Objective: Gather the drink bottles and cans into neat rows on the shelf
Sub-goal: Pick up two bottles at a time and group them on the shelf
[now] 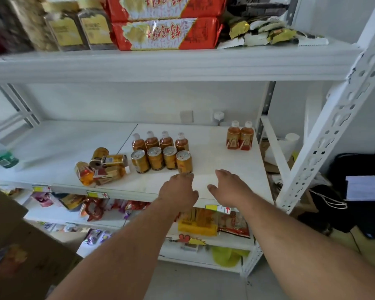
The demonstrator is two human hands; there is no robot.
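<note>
On the white middle shelf (214, 148) several orange drink bottles (159, 141) stand in a row, with a row of several gold cans (161, 159) right in front of them. Left of these lies a jumble of tipped cans and bottles (101, 166). Two more orange bottles (239, 136) stand together at the shelf's far right. My left hand (179, 191) hovers at the front edge, its fingertips just below the rightmost can (184, 162). My right hand (230, 187) is spread over bare shelf beside it. Both hands hold nothing.
A green-labelled clear bottle (1, 155) lies at the far left of the shelf. The upper shelf (160, 63) carries red snack packs and jars. Lower shelves hold packaged snacks. A white upright post (325, 137) stands at right, a cardboard box (15, 245) at lower left.
</note>
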